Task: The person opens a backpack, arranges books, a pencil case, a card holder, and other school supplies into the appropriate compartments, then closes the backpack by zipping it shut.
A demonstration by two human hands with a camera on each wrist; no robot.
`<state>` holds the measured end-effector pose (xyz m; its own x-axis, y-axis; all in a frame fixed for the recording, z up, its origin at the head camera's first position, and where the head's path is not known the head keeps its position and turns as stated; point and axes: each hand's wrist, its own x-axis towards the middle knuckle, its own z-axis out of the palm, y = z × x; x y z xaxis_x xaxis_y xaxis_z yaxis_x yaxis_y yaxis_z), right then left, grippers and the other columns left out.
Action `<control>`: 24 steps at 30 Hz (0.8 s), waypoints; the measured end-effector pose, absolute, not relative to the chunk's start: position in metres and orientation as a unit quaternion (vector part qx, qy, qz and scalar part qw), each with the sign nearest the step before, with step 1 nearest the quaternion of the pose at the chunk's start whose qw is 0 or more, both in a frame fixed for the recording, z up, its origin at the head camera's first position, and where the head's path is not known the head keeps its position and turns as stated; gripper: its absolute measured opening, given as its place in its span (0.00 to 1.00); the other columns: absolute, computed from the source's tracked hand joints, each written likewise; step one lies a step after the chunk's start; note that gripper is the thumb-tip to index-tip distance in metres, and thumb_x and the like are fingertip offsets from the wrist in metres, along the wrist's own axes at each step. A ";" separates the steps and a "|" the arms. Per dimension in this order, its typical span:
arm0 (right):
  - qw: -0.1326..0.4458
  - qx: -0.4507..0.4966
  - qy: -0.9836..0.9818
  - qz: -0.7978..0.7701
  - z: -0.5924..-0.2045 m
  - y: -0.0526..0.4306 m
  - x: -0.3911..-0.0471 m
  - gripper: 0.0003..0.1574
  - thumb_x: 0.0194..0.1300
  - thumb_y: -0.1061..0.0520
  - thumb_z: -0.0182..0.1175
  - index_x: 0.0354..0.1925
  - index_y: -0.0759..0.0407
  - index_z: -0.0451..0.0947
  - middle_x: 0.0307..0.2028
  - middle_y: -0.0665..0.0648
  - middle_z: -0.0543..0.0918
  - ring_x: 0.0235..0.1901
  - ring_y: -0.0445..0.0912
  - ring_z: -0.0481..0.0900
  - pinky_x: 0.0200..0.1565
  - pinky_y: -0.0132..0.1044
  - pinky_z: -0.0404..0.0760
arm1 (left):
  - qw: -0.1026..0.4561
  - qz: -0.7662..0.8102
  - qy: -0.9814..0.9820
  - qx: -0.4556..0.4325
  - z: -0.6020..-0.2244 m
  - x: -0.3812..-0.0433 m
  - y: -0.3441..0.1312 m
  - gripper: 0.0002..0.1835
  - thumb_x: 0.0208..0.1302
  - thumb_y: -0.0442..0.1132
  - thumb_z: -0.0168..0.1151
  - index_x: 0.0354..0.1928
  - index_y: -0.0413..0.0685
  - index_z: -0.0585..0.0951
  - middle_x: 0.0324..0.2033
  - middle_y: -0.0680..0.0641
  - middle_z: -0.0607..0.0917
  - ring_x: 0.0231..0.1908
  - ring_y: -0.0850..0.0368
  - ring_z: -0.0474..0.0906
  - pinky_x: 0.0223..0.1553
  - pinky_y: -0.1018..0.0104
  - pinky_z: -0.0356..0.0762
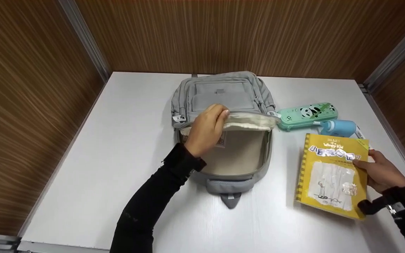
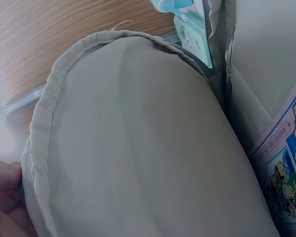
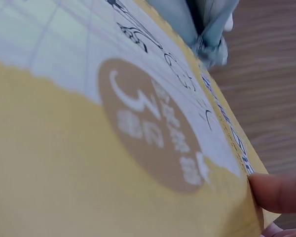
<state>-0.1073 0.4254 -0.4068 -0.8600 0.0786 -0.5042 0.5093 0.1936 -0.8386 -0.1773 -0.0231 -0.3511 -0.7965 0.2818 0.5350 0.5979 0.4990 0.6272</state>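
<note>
A grey backpack (image 1: 220,96) lies on the white table with its main compartment unzipped. My left hand (image 1: 207,130) pinches the edge of its front flap (image 2: 123,123) and holds it raised, so the pale lining shows. Inside the bag, a book with a colourful cartoon cover (image 2: 288,168) is partly visible in the left wrist view. On the right, my right hand (image 1: 381,170) grips a yellow book (image 1: 332,175) by its right edge, thumb on the front cover. The book is tilted, cover up, beside the bag; its back is hidden.
Right of the bag lies a green pencil case (image 1: 308,116) with a panda picture. A light blue bottle-like item (image 1: 339,128) rests next to it, with a small white object partly hidden behind. Wood-grain panels (image 1: 223,38) wall in the white table (image 1: 125,147).
</note>
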 end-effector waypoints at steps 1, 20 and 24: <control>0.180 0.190 0.737 -0.623 -0.404 0.418 -0.108 0.35 0.62 0.51 0.54 0.58 0.51 0.44 0.37 0.53 0.73 0.35 0.46 0.79 0.40 0.41 0.78 | 0.185 -0.429 -0.845 -0.259 -0.351 -0.178 -0.023 0.11 0.67 0.42 0.44 0.34 0.45 0.75 0.26 0.53 0.71 0.26 0.62 0.66 0.28 0.70 0.66; 0.290 0.139 0.642 -0.697 -0.398 0.277 -0.149 0.33 0.67 0.61 0.43 0.62 0.63 0.37 0.50 0.63 0.66 0.43 0.49 0.75 0.47 0.42 0.73 | 0.196 -0.435 -0.834 -0.279 -0.351 -0.180 -0.021 0.12 0.68 0.42 0.43 0.34 0.45 0.74 0.25 0.52 0.69 0.25 0.61 0.64 0.28 0.69 0.63; 0.281 0.114 0.633 -0.712 -0.406 0.250 -0.166 0.31 0.66 0.65 0.41 0.62 0.68 0.39 0.49 0.65 0.66 0.41 0.50 0.76 0.46 0.43 0.73 | 0.192 -0.440 -0.832 -0.279 -0.351 -0.180 -0.020 0.11 0.68 0.41 0.44 0.33 0.45 0.75 0.24 0.52 0.70 0.25 0.61 0.65 0.28 0.69 0.64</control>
